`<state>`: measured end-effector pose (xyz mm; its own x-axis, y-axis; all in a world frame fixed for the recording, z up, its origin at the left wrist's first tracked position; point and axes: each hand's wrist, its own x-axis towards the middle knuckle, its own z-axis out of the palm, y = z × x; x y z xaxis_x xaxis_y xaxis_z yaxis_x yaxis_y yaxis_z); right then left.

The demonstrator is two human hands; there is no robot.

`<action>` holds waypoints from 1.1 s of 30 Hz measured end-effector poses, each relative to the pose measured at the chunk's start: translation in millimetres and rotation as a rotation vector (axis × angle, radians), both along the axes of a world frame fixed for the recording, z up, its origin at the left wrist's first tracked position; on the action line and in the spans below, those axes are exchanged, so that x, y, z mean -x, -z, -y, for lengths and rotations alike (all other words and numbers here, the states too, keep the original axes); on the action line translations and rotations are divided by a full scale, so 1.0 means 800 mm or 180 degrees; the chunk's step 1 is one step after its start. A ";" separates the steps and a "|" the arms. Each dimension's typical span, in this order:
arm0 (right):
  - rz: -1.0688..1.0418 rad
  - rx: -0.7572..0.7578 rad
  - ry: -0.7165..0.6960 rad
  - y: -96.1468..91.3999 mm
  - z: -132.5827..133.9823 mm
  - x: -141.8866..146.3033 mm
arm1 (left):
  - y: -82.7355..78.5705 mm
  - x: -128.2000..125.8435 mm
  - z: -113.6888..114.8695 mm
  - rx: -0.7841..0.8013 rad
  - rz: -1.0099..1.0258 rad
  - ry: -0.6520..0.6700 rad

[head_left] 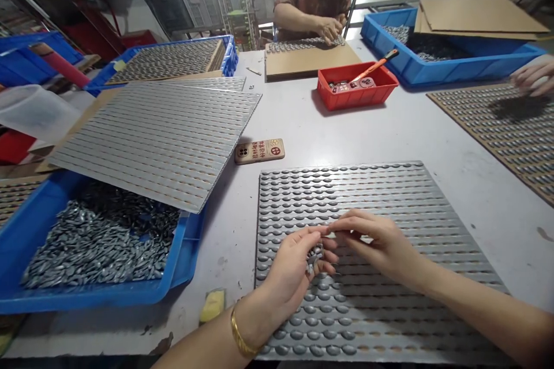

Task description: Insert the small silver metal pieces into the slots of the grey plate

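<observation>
The board (415, 230) lay flat on the counter (303, 121) beneath both your hands, rows of dark oval pieces (298, 187) along its nine o'clock side and lines of slits toward three. Your left hand (285, 274) had its fingers curled loosely round a small clutch of pieces, with gaps between them. The likeliest slip, I judged, was a piece dropping through those gaps onto the finished rows. Your right hand (383, 239) had its fingertips close to the left thumb; I could not tell how far they were parted or whether they gripped anything. A poor pinch there could have flicked a piece away.

Your left wrist crossed the board's edge at seven o'clock, so its bracelet (243, 331) might have snagged the pieces nearby. Your right forearm lay over the board at four o'clock, and leaning on it could have shoved the board askew.

At nine o'clock from your hands stood the blue tub (104, 298), with a sheet (164, 132) tilted across it at ten. Its corner overhung the near side, so a careless left elbow could have knocked it down.
</observation>
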<state>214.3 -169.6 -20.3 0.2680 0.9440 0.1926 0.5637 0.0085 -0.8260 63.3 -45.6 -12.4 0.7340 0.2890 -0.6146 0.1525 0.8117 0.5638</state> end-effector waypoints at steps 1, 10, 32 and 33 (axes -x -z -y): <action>0.0006 0.0025 0.0080 0.002 0.002 -0.007 | -0.005 0.000 -0.006 0.0120 -0.0029 -0.0107; 0.0911 0.0219 -0.0016 0.047 0.007 -0.032 | -0.021 0.000 -0.029 0.0085 -0.0310 -0.0721; -0.0006 0.0265 0.0125 0.014 0.005 -0.006 | 0.015 0.001 0.006 -0.0188 -0.0005 0.0089; -0.0380 0.0361 0.0139 0.008 0.005 -0.001 | 0.015 0.001 0.007 -0.0233 0.0017 0.0091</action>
<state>215.4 -173.3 -26.6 0.3238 0.9448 0.0497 0.4593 -0.1110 -0.8813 62.2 -51.0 -24.6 0.7458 0.3120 -0.5886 0.1717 0.7637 0.6223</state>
